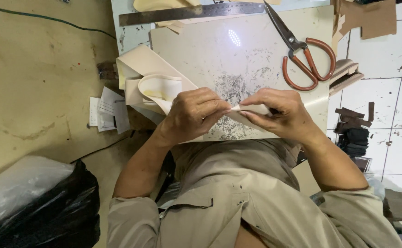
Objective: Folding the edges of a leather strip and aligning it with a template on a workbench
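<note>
We pinch a cream strip (251, 109) between left hand (192, 115) and right hand (281, 112) at the near edge of the scarred cutting board (237, 50), creasing it; scissors (302, 55) lie at its far right; pressing onward needs steady fingertips.

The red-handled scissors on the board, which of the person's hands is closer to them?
Right. The right hand lies just below the scissors; the left hand is farther off, down to their left.

Cream leather strip (251, 109), narrow, folded, held flat over scuffed cutting board, pinched both ends
</note>
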